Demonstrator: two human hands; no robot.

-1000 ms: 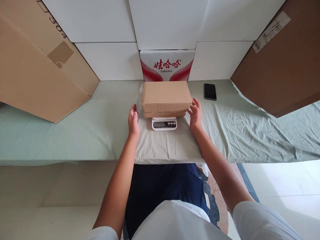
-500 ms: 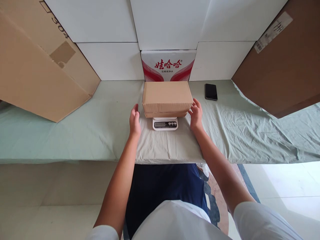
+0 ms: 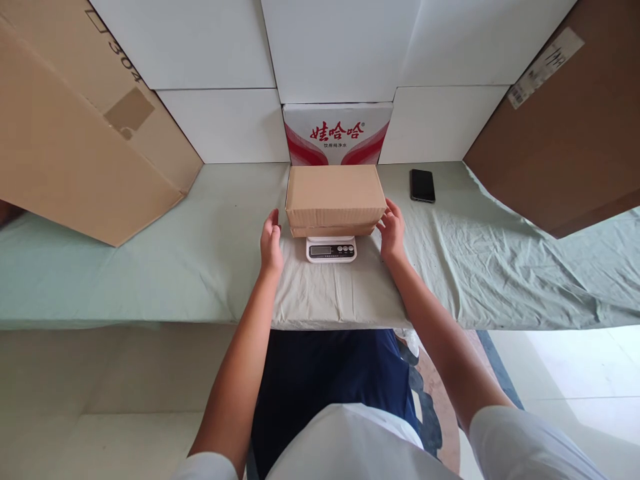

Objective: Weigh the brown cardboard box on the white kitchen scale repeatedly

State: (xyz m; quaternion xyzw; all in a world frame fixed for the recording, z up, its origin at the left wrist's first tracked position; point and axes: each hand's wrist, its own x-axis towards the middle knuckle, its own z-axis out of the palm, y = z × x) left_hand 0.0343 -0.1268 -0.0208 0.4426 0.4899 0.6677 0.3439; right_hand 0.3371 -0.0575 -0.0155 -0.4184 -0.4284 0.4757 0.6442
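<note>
A plain brown cardboard box (image 3: pixel 336 190), rectangular and lidded, sits on a small white plastic digital scale (image 3: pixel 331 251), extending beyond it on both sides. The scale stands on a tabletop (image 3: pixel 225 233) draped in pale green cloth, its dark display and round buttons facing the person; no reading can be made out.

The principal relation is lateral: the box's long axis runs left to right, across the line of the forearms, so that its two short ends face the hands. The right hand (image 3: pixel 392 235) is the nearer, its fingertips at the near right corner of the box; whether they touch the cardboard cannot be told. The left hand (image 3: pixel 271 245) stands just beside the opposite end, a strip of cloth visible between. The box thus lies between the hands and mostly ahead of them, its front face about level with the fingers. The left hand is unclenched, thumb upward, and holds nothing; the right is loosely spread, with no closed grasp apparent.

Surroundings: a white carton with red lettering (image 3: pixel 337 123) stands directly behind the box; a black rectangular phone (image 3: pixel 423 185) lies beyond the right hand; large brown cardboard panels flank the tabletop at left (image 3: pixel 75 133) and right (image 3: pixel 575 147).
</note>
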